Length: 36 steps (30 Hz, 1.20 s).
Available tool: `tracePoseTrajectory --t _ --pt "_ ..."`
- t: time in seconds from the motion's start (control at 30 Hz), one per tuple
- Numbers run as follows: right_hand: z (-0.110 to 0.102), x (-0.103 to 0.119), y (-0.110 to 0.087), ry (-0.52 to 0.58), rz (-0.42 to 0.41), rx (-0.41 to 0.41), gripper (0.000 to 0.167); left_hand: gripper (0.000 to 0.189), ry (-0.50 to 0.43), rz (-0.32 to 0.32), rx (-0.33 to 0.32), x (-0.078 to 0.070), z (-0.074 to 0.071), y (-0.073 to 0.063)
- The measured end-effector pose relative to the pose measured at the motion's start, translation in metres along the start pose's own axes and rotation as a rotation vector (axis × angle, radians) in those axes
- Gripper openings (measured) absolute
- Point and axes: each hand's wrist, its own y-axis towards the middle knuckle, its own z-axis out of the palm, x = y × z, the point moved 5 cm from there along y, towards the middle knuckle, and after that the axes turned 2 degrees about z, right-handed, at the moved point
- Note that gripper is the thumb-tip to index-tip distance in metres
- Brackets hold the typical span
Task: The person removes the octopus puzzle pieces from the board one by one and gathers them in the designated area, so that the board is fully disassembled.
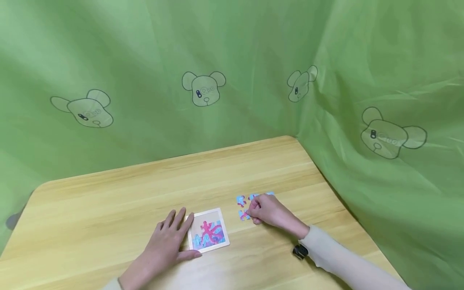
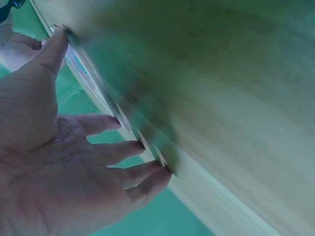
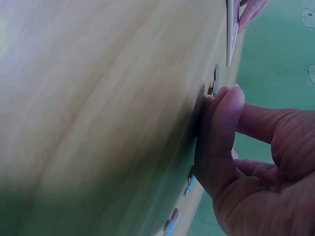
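Observation:
My left hand [image 1: 164, 239] lies with fingers spread along the left side of a square puzzle tray [image 1: 227, 237], its thumb at the near edge. In the left wrist view the fingertips [image 2: 115, 122] rest right by the tray's rim. Inside the tray, joined pieces [image 1: 212, 235] form a pink and blue picture in the lower part. To the right, my right hand [image 1: 270, 211] curls its thumb and index finger onto the edge of a pink and blue jigsaw piece [image 1: 244, 215], pinching it at the tabletop. The right wrist view shows that piece [image 3: 216, 81] mostly edge-on beyond the fingertips.
Behind the right hand lie more loose jigsaw pieces, one at the left [image 1: 241, 200] and others [image 1: 270, 193] partly covered by the hand. The wooden table [image 1: 127, 197] has rounded far corners. Green curtains [image 1: 152, 48] with bear-head outlines hang along its back and right sides.

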Motion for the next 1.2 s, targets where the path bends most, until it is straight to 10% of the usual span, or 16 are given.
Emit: tracePoseTrajectory --t 1.2 --pt "-0.004 0.014 -0.018 -0.015 -0.145 -0.091 0.007 0.115 -0.053 -0.068 0.019 -0.004 -0.006 0.004"
